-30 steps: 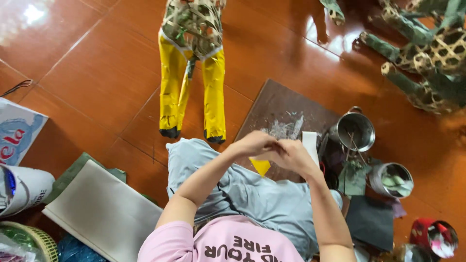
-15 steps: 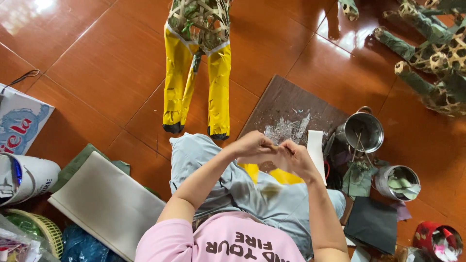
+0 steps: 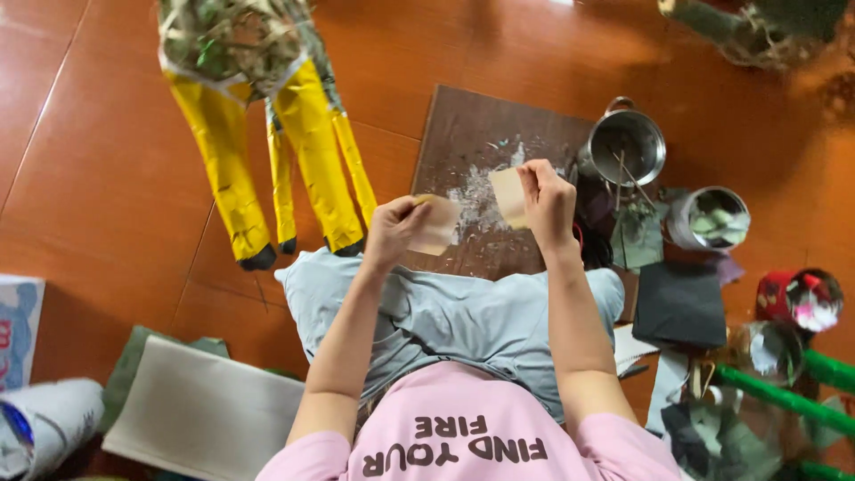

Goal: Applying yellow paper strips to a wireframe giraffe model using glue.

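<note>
left hand (image 3: 394, 233) & right hand (image 3: 548, 203) each pinch a tan paper piece (image 3: 435, 224), held apart above brown board (image 3: 472, 134).

Glossy reddish-brown tiled floor (image 3: 107, 178) with thin dark grout lines, bright light glare near top edge, dark brown wooden board (image 3: 472, 142) lying flat on it.

Floor (image 3: 107, 178): glossy red-brown tiles. Dark brown board (image 3: 485, 151) lies flat at upper centre, smeared with white residue. Steel pot (image 3: 625, 147) sits at the board's right edge, a smaller tin (image 3: 710, 216) of green scraps just right of it. Black flat pad (image 3: 681, 303) below the tin, red container (image 3: 797, 298) at far right. Yellow-legged woven figure (image 3: 267, 134) stands upper left. Pale grey mat (image 3: 200, 414) lower left.
</note>
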